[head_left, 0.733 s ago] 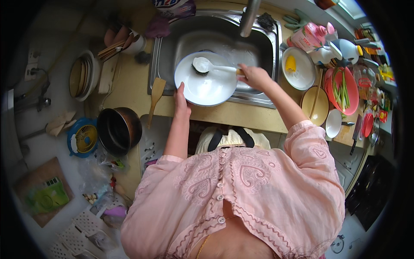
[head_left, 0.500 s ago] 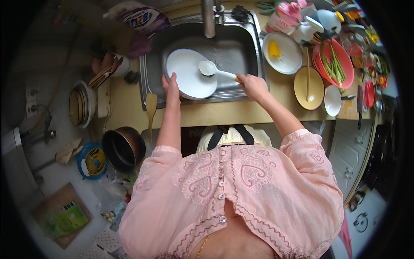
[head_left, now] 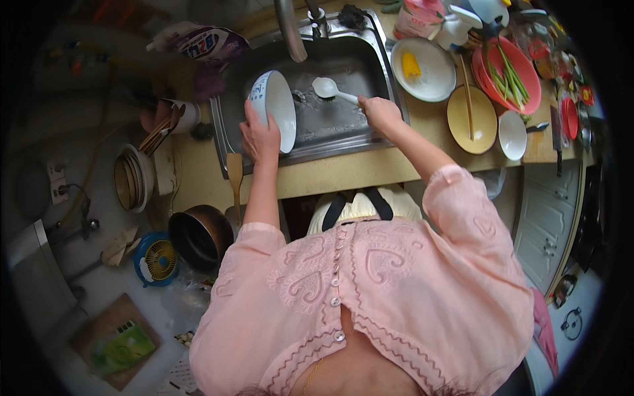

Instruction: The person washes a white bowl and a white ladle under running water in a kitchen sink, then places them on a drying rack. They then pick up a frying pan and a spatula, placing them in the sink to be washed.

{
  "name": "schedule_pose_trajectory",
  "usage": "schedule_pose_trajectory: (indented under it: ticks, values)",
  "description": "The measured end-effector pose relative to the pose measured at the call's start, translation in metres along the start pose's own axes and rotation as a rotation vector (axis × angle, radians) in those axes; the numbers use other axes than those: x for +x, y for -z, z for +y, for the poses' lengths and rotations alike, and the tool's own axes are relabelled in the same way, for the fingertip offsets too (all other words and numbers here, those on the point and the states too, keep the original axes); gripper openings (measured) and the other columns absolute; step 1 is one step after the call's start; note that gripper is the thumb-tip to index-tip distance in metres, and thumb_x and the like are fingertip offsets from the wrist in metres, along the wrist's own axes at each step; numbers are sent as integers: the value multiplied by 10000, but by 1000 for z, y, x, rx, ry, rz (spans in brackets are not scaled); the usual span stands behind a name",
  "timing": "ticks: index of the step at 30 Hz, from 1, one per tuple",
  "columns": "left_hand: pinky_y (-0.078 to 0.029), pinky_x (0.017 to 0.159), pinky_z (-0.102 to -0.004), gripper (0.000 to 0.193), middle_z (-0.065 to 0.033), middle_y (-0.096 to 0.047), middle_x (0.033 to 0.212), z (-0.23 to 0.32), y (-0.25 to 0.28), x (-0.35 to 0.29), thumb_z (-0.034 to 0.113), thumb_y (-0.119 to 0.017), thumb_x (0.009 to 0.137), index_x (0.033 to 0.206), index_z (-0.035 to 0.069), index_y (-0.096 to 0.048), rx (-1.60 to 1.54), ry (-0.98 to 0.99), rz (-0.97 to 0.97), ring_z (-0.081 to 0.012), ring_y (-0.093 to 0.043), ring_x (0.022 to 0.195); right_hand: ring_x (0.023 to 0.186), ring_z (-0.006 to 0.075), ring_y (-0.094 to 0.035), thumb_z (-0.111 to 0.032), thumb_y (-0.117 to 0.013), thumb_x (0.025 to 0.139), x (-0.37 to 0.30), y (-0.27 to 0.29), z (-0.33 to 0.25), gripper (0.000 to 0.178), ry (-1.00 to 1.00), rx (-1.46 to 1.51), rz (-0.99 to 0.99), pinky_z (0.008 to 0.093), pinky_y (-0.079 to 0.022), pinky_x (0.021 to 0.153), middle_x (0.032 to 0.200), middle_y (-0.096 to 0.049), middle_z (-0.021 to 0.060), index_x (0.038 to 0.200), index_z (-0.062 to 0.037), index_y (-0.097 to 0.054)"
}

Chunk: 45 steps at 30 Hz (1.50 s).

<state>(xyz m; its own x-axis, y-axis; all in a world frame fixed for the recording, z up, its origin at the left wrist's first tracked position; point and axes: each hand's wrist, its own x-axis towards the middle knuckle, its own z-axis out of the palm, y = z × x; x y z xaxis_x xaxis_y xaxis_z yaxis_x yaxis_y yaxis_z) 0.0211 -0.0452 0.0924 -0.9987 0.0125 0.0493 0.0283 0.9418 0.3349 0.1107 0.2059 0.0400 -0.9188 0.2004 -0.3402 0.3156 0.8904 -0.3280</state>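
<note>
My left hand (head_left: 260, 136) grips the near edge of a white bowl (head_left: 282, 112) with a blue pattern on its outside. The bowl is tilted steeply on its side over the left half of the metal sink (head_left: 333, 136). To the right of it, my right hand (head_left: 381, 113) is closed round the handle of a white dish brush (head_left: 345, 98). The brush's rounded head, with dark bristles beneath, hangs over the wet sink basin, apart from the bowl. Above the basin the metal faucet (head_left: 290, 30) reaches down from the back.
Right of the sink stand a white plate with a yellow piece (head_left: 432, 84), a yellow bowl with chopsticks (head_left: 456, 122), a small white bowl (head_left: 512, 136) and a red basin of green stalks (head_left: 485, 86). A wooden spatula (head_left: 235, 173) lies at the left counter edge.
The bowl has tipped from nearly flat onto its side, showing its patterned outside. The brush has come away from the bowl. The whole view has shifted slightly.
</note>
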Motion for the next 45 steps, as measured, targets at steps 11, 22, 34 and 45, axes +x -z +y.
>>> schedule_pose_trajectory:
  ticks: [11, 22, 34, 45]
  values:
    - [-443, 806, -437, 555, -202, -552, 1075, -13, -4, -6, 288, -506, 808, 1328, 190, -336, -209, 28, 73, -365, -549, 942, 456, 71, -444, -323, -547, 869, 3, -22, 40, 243, 66, -155, -114, 234, -335, 362, 590, -492, -8, 980, -118, -615]
    - [-449, 819, -353, 520, -105, -483, 1223, -102, -22, -45, 285, -497, 832, 1279, 39, -397, -1330, 716, -138, -255, -524, 1044, 466, 40, -370, -329, -506, 896, -59, 10, 7, 252, -349, 1440, -557, 166, -285, 392, 637, -441, -30, 1027, -114, -513]
    - [-471, 809, -329, 544, -100, -522, 1162, -139, -8, -125, 349, -507, 812, 1249, 36, -426, -1597, 799, -254, -216, -537, 1031, 454, 26, -342, -350, -460, 917, -68, 22, -18, 342, -271, 1281, -752, 161, -264, 396, 630, -433, -38, 1157, -112, -515]
    - [-494, 699, -318, 443, -162, -591, 1011, -192, -54, -128, 282, -501, 864, 1127, -74, -496, -1094, 617, -243, -218, -593, 895, 461, 33, -328, -369, -457, 917, -69, 30, -23, 359, -212, 1213, -700, 176, -259, 406, 625, -420, -35, 1147, -101, -520]
